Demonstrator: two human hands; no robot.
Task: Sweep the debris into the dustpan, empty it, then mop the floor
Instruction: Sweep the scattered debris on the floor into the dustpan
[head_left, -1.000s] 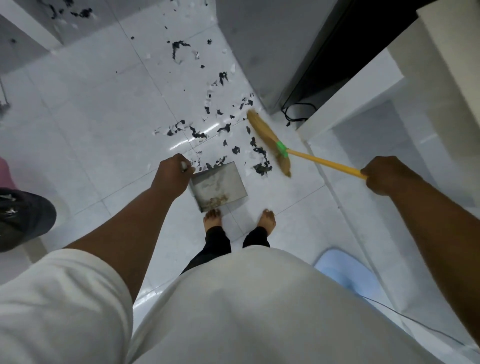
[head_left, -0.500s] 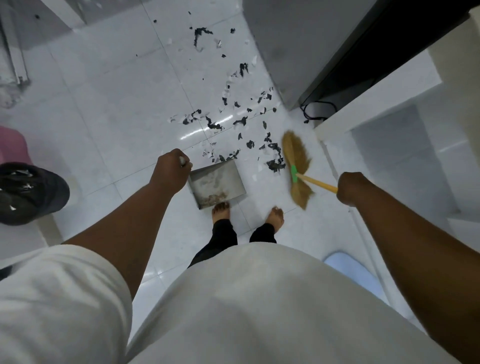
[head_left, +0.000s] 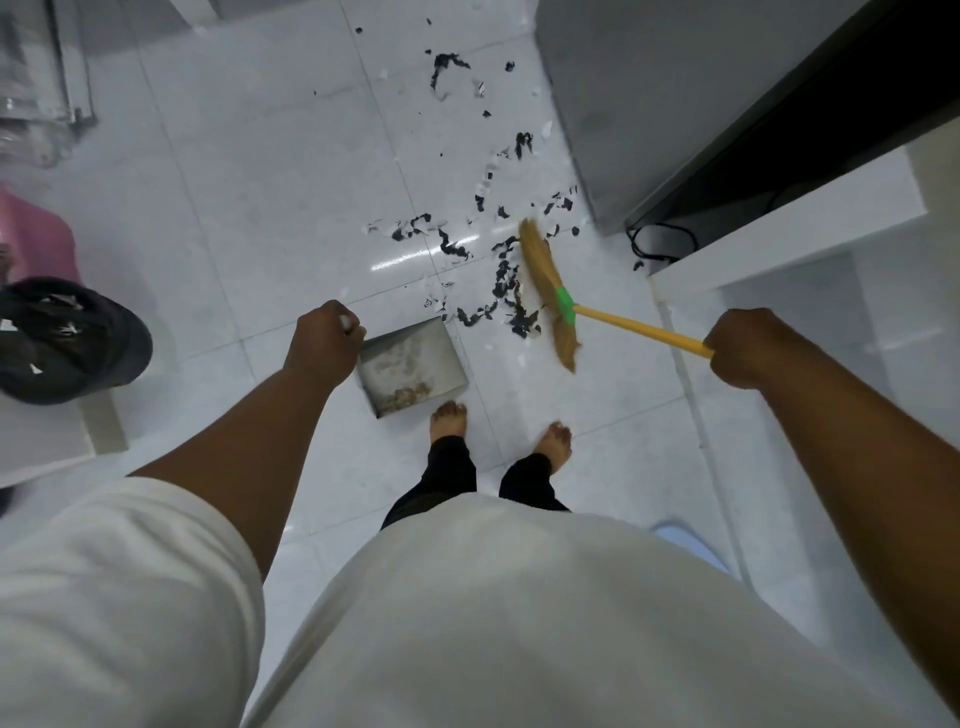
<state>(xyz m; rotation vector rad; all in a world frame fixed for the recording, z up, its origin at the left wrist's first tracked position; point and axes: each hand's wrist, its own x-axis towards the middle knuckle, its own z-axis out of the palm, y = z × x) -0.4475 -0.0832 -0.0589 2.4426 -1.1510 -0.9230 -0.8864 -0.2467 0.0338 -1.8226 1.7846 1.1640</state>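
Head view, risks first. Risk of flicking the debris (head_left: 511, 306) wide of the dustpan (head_left: 410, 364) with too brisk a stroke of the broom (head_left: 545, 291): light torn scraps, apt to fly rather than slide. Risk too of driving scraps under the pan's front edge with that edge lifted off the floor (head_left: 260, 182), or of knocking the pan sideways and spilling the tan dirt already lying in its near corner. Easy to miss the scattered pieces well beyond the bristles, up along the grey cabinet (head_left: 649, 104), and to snag the black cable (head_left: 660, 244) just past the broom head. Worth minding the bare feet (head_left: 449, 415), close behind the pan.

Left hand (head_left: 324, 343): curled tight round the dustpan's handle, knuckles up, arm reaching down and forward, nearly straight. Handle mostly hidden inside the fist, only a pale bit showing at the top. Pan just to the right of this hand and slightly nearer the body; hard to tell whether resting flat or held a little off the tiles.

Right hand (head_left: 743, 345): closed in a fist round the yellow broom stick, arm extended from the right. Stick running leftward and slightly forward from this hand to the green collar. Bristles down between the two hands. Thickest debris touching the bristles' left side, forward and right of the left hand, just beyond the pan; thinner trail well ahead of both hands.
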